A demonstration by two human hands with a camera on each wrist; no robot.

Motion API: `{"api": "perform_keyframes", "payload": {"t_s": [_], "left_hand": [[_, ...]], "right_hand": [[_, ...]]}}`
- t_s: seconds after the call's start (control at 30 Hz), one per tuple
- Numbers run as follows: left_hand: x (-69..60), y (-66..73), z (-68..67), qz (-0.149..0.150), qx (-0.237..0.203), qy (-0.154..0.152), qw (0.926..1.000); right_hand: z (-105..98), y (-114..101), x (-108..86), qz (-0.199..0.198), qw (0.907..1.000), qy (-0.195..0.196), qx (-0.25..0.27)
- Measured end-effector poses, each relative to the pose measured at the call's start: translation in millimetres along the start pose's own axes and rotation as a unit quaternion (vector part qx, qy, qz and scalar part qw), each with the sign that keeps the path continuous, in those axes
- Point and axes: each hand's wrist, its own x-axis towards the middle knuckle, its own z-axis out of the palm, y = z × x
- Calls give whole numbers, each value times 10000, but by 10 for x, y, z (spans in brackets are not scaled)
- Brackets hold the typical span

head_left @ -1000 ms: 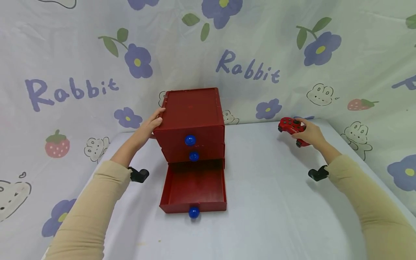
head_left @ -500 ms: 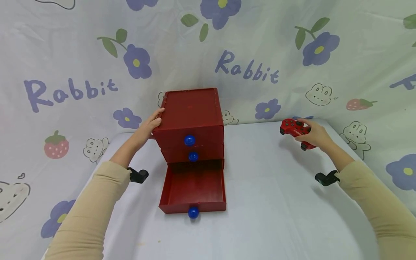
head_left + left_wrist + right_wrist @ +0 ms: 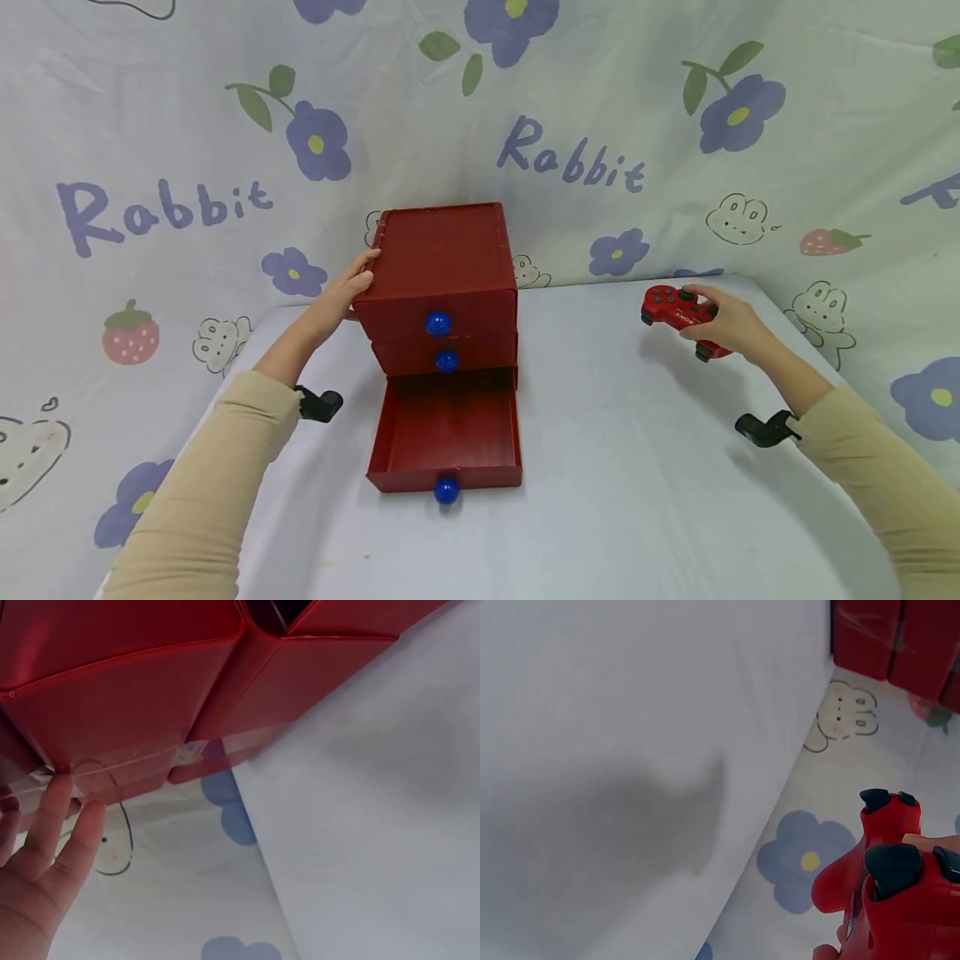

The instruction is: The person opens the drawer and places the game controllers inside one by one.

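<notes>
My right hand (image 3: 731,323) grips a red game controller (image 3: 678,308) by its middle, above the right side of the table; the controller casts a shadow below. In the right wrist view the controller (image 3: 907,900) shows its black triggers, with fingertips behind it. At the left, my left hand (image 3: 337,300) rests against the side of a red drawer cabinet (image 3: 442,250), fingers straight and touching its upper edge. The left wrist view shows those fingers (image 3: 79,840) spread against the cabinet wall. The cabinet's bottom drawer (image 3: 453,429) is pulled out and holds nothing visible.
Two upper drawers with blue knobs (image 3: 438,323) are pushed in. Another blue knob (image 3: 447,491) sits on the pulled-out drawer's front. A white table (image 3: 592,433) spans the space between cabinet and right arm. Behind hangs a patterned cloth (image 3: 420,125).
My right hand has drawn slightly back toward me and to the right with the controller, which has turned a little. The left hand and cabinet stay as they were.
</notes>
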Motion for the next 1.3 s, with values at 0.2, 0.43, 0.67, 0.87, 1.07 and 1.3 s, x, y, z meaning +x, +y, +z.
{"api": "perform_keyframes", "payload": {"t_s": [0.2, 0.43, 0.67, 0.87, 1.07, 1.3], "left_hand": [[-4, 2, -4, 6, -24, -3, 10000], [-1, -14, -7, 26, -49, -14, 10000], [-3, 6, -10, 13, -133, -41, 9999], [0, 0, -7, -32, -76, -19, 10000], [3, -2, -5, -35, -54, -14, 10000], [7, -7, 0, -10, -7, -12, 10000]], "right_hand": [[22, -93, -78, 20, 9999, -146, 73], [34, -212, -165, -134, 9995, -288, 43], [59, -336, -295, -394, 9986, -349, 68], [82, -428, -377, -609, 9976, -327, -2], [110, -500, -437, -663, 9969, -410, 61], [163, -612, -525, -840, 9949, -526, 184]]}}
